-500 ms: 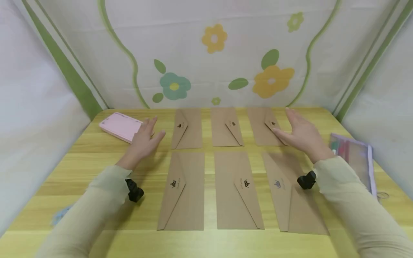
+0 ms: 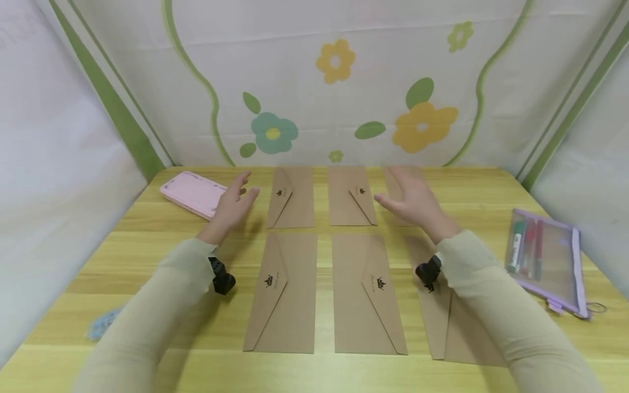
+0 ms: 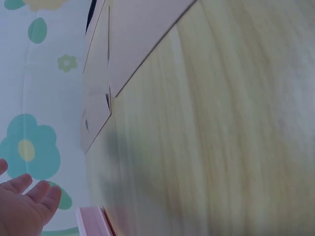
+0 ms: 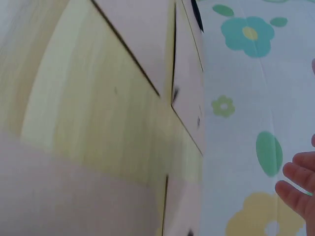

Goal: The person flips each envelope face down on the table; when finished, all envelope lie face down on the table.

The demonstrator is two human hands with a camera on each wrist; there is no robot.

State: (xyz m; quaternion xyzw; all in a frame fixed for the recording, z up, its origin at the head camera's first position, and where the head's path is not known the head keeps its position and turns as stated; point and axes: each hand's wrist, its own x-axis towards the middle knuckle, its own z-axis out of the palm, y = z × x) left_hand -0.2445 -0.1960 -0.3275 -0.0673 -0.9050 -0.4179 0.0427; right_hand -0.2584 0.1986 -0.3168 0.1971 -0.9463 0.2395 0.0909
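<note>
Brown envelopes with pointed flaps and small crown prints lie flat in two rows of three. My left hand [image 2: 231,210] hovers with loosely spread fingers between the pink flat case [image 2: 194,192] and the back left envelope [image 2: 301,204]; it holds nothing. Above the back right envelope [image 2: 399,220] is my right hand [image 2: 417,204], empty too, its thumb pointing left and hiding much of that envelope. My right forearm covers part of the front right envelope [image 2: 474,341]. Fingers of the left hand [image 3: 24,209] and right hand [image 4: 301,179] show in the wrist views, holding nothing.
A purple-edged mesh pouch [image 2: 560,251] with several markers lies at the table's right. Something small and light blue [image 2: 102,325] sits at the left, partly behind my sleeve. A flower-printed white curtain [image 2: 295,71] hangs behind the wooden table [image 2: 162,262].
My right hand has moved left, from the right side of the back right envelope to over it, uncovering more of the pouch. The left hand has shifted slightly right. The head view has shifted a little.
</note>
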